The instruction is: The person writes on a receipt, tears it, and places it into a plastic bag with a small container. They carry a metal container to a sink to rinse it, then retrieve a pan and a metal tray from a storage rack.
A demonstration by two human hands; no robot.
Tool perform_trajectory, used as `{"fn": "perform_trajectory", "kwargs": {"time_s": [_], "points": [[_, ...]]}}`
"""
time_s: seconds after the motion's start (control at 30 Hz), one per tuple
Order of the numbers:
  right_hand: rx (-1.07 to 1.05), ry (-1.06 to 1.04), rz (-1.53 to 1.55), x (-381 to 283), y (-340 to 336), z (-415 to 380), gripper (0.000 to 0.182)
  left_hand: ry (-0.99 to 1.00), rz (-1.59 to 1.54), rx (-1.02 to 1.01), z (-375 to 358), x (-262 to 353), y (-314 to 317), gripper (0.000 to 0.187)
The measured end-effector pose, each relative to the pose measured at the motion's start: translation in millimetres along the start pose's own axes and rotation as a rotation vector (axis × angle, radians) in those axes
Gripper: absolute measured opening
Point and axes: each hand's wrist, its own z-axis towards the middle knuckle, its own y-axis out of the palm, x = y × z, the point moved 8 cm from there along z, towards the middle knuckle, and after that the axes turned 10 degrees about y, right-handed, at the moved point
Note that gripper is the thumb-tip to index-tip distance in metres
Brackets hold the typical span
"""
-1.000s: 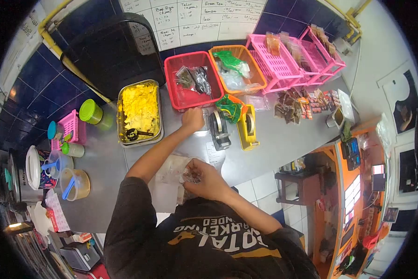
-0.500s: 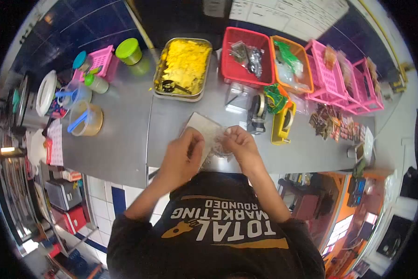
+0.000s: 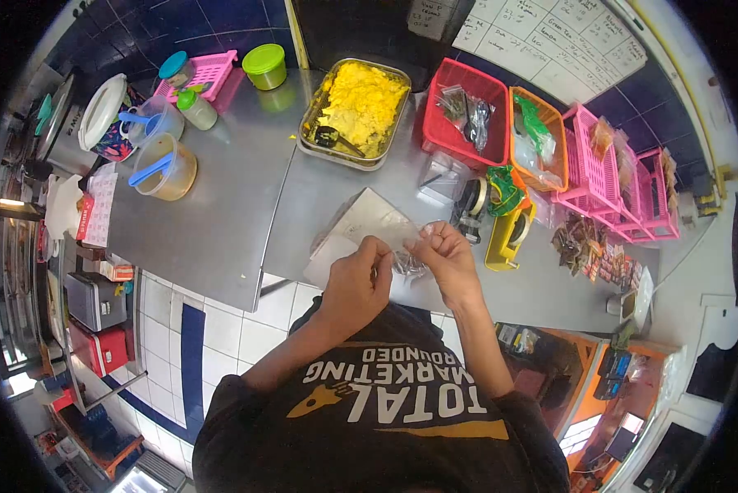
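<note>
My left hand (image 3: 357, 282) is closed in a pinch over the near edge of the counter; whatever its fingertips hold is hidden. My right hand (image 3: 448, 261) pinches a thin piece of clear plastic (image 3: 408, 261), crinkled and shiny, that hangs between the two hands. Behind and under the hands lies a flat whitish sheet or packet (image 3: 360, 218), partly covered by my left hand. Farther back stands a metal tray of yellow crumbly food (image 3: 360, 107), with a black spoon (image 3: 336, 140) in it.
Right of the hands are a yellow tape dispenser (image 3: 510, 240), a black tape dispenser (image 3: 470, 205), a red basket (image 3: 443, 140), an orange basket (image 3: 541, 172) and pink racks (image 3: 590, 164). Left stand a tub with a blue handle (image 3: 172, 177) and a green-lidded jar (image 3: 264, 67). Small packets (image 3: 578, 242) lie right.
The camera view has shifted, so the counter items appear farther right. Both hands stay close together over the whitish sheet, still pinching; more of the sheet shows left of them.
</note>
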Motion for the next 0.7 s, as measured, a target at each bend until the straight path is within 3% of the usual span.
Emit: {"fn": "perform_trajectory", "kwargs": {"time_s": [0.03, 0.23, 0.33, 0.43, 0.7], "points": [[-0.007, -0.001, -0.007, -0.5, -1.0, -0.1, 0.019, -0.009, 0.010, -0.002, 0.7, 0.0, 0.3, 0.007], [-0.033, -0.031, -0.015, 4.6, -8.3, 2.6, 0.016, 0.453, 0.451, -0.085, 2.5, 26.9, 5.4, 0.008], [-0.014, -0.036, -0.019, 5.5, -10.6, 2.2, 0.015, 0.416, 0.378, -0.059, 1.6, 26.7, 1.5, 0.007], [0.016, -0.030, -0.010, 4.6, -12.5, -0.6, 0.014, 0.094, 0.033, 0.033, 0.8, 8.1, 2.0, 0.005], [0.099, -0.094, -0.056, 2.2, -17.1, -7.6, 0.013, 0.003, 0.015, 0.160, -5.2, -9.0, 17.5, 0.010]]}}
